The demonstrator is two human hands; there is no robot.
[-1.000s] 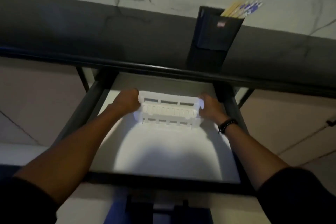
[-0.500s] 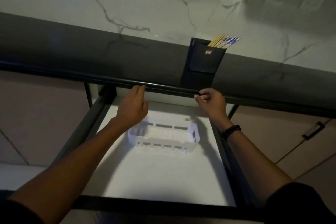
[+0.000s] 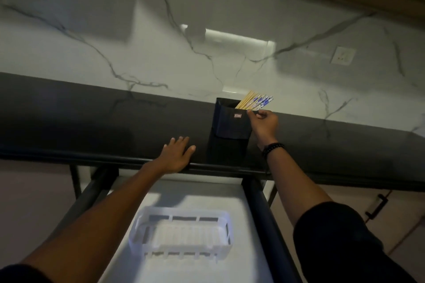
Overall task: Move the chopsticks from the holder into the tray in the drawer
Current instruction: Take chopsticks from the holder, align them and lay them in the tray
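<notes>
Bamboo-yellow at the shafts and blue-patterned toward the exposed ends, the chopsticks stand bunched in the dark holder on the dark counter, all leaning to the right over its rim. The right hand is just below that fan of ends, at the holder's upper right corner. Its fingers are curled and thumb and forefinger are drawn close together, but I cannot tell whether they nip the rim or only hover at it; they do not hold the chopsticks yet. The left hand lies flat on the counter's front edge, fingers straight and slightly spread.

Thin, stiff and light, these sticks should lift with almost no effort. The trouble is likely to be their number and smoothness: a loose grip may let some slide out or splay. A good hold is probably round the whole bundle just above the rim, fingers wrapped and thumb across, drawing up along the lean rather than straight up. The white slotted tray waits in the open drawer below — laying them lengthwise seems wise, since narrow tips could poke through its slots.
</notes>
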